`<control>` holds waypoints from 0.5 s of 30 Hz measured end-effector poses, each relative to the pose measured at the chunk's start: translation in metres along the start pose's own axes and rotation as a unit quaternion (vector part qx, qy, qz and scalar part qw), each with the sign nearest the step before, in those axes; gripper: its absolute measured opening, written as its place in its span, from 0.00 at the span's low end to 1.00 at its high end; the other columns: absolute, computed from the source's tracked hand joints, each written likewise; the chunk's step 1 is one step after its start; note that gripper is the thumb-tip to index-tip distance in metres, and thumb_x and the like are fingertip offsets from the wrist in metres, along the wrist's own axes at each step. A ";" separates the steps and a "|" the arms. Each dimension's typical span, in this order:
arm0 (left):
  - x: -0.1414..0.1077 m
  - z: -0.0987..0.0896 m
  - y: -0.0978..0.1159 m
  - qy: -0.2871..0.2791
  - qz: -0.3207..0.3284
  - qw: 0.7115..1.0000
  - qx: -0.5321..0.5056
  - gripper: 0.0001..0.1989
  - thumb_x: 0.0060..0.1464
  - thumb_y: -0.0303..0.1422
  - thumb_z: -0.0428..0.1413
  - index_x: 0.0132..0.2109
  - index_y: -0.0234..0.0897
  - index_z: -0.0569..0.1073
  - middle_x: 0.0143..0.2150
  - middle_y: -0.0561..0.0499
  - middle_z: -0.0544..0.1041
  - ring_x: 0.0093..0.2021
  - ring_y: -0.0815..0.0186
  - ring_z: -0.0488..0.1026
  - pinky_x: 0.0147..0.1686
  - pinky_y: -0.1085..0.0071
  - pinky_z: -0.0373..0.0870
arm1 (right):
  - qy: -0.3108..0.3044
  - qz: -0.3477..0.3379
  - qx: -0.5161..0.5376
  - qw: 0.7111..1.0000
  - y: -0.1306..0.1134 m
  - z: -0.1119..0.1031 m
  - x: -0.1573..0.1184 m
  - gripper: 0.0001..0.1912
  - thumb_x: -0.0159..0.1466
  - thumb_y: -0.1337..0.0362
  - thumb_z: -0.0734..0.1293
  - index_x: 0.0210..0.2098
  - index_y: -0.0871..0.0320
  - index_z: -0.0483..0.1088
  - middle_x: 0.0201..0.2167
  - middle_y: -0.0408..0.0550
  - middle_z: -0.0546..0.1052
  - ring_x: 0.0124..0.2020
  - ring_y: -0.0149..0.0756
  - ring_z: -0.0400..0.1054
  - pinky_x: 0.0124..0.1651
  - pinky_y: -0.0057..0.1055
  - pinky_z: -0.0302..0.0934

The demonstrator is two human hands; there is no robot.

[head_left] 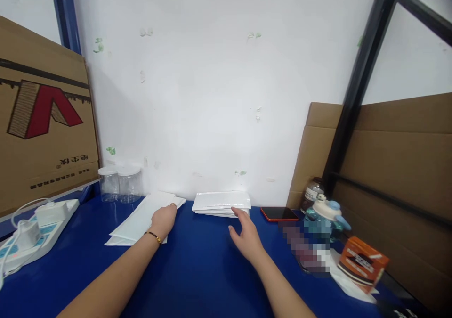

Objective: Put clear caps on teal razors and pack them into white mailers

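Observation:
My left hand point(164, 222), wearing a dark bracelet with a gold bead, lies over the right edge of a fanned pile of flat white sheets point(136, 220). Its fingers are curled together against them, and the fingertips are largely hidden. My right hand point(245, 233) is open, thumb and fingers apart, with nothing in it. Its fingertips are close to the right front corner of a stack of white, flat, folded pieces point(221, 200) by the wall; whether they touch it I cannot tell.
Two clear lidded jars point(129, 184) and a white power strip point(45, 238) stand left on the blue table point(197, 275). To the right are a phone point(279, 213), a dark-capped bottle point(311, 194), a teal cup point(325, 219) and an orange box point(363, 264). Cardboard point(45, 120) flanks both sides.

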State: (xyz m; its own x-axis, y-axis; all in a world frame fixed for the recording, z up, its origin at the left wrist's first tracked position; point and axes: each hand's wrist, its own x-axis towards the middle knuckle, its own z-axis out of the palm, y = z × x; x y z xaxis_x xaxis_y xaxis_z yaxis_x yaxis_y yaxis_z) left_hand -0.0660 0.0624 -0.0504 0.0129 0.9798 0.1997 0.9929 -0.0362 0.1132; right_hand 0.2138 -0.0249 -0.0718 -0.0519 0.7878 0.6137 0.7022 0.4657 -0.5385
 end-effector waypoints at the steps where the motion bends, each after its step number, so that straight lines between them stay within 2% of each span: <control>1: 0.002 -0.005 -0.005 0.006 -0.006 1.000 -0.009 0.13 0.52 0.22 0.44 0.43 0.27 0.69 0.37 0.34 0.76 0.41 0.51 0.73 0.38 0.60 0.65 | 0.002 0.000 0.012 1.000 0.001 0.000 0.000 0.24 0.58 0.66 0.59 0.55 0.56 0.60 0.52 0.52 0.67 0.53 0.41 0.62 0.56 0.40 0.58; 5: 0.003 -0.030 -0.026 0.026 -0.027 0.998 -0.054 0.11 0.52 0.30 0.46 0.41 0.31 0.68 0.37 0.40 0.76 0.40 0.55 0.73 0.36 0.66 0.66 | 0.019 0.005 0.043 0.999 0.007 0.002 0.001 0.21 0.59 0.64 0.59 0.52 0.57 0.63 0.47 0.53 0.71 0.48 0.40 0.67 0.49 0.36 0.63; 7: -0.002 -0.039 -0.031 0.013 -0.038 0.989 -0.145 0.11 0.52 0.33 0.47 0.40 0.33 0.67 0.33 0.46 0.76 0.36 0.59 0.74 0.33 0.70 0.66 | 0.025 0.010 0.051 0.998 0.006 0.001 0.004 0.20 0.60 0.63 0.59 0.51 0.58 0.64 0.46 0.53 0.71 0.46 0.41 0.67 0.46 0.36 0.65; 8: -0.006 -0.043 -0.032 -0.011 -0.044 0.974 -0.224 0.11 0.52 0.35 0.48 0.40 0.34 0.67 0.31 0.49 0.75 0.33 0.61 0.73 0.31 0.72 0.66 | 0.029 0.009 0.053 0.998 0.004 -0.001 0.006 0.19 0.60 0.63 0.59 0.50 0.58 0.64 0.45 0.54 0.72 0.46 0.41 0.68 0.45 0.35 0.66; 9: -0.011 -0.045 -0.030 -0.044 -0.047 0.947 -0.316 0.11 0.51 0.37 0.50 0.39 0.35 0.66 0.28 0.51 0.74 0.30 0.62 0.73 0.29 0.72 0.66 | 0.035 0.003 0.052 0.998 -0.001 -0.005 0.007 0.18 0.60 0.62 0.59 0.50 0.58 0.65 0.45 0.54 0.72 0.45 0.41 0.68 0.44 0.36 0.66; 12: -0.030 -0.045 -0.016 -0.165 -0.036 0.817 -0.552 0.16 0.44 0.41 0.57 0.37 0.36 0.66 0.25 0.55 0.71 0.25 0.65 0.71 0.26 0.73 0.65 | 0.075 -0.076 0.031 0.994 -0.030 -0.033 0.005 0.15 0.61 0.65 0.58 0.46 0.55 0.68 0.44 0.52 0.73 0.45 0.40 0.68 0.47 0.38 0.64; 13: -0.037 -0.044 -0.010 -0.192 -0.030 0.780 -0.594 0.17 0.42 0.42 0.59 0.37 0.37 0.66 0.26 0.56 0.71 0.25 0.66 0.70 0.26 0.74 0.65 | 0.096 -0.121 0.021 0.988 -0.041 -0.046 -0.001 0.14 0.61 0.67 0.58 0.43 0.53 0.70 0.41 0.50 0.74 0.44 0.40 0.68 0.47 0.39 0.64; 15: -0.050 -0.041 0.004 -0.223 -0.027 0.738 -0.637 0.18 0.42 0.41 0.60 0.38 0.38 0.67 0.27 0.57 0.71 0.25 0.68 0.69 0.25 0.75 0.64 | 0.125 -0.197 0.017 0.972 -0.062 -0.076 -0.023 0.15 0.58 0.70 0.61 0.43 0.47 0.69 0.36 0.46 0.74 0.40 0.39 0.69 0.46 0.42 0.64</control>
State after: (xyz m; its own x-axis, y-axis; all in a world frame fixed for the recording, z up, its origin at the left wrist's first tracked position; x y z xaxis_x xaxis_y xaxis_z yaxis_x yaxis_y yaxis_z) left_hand -0.0671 0.0052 -0.0202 0.2982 0.9432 -0.1466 0.0810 0.1280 0.9885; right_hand 0.2254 -0.1019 -0.0090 -0.1349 0.4259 0.8946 0.6396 0.7271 -0.2497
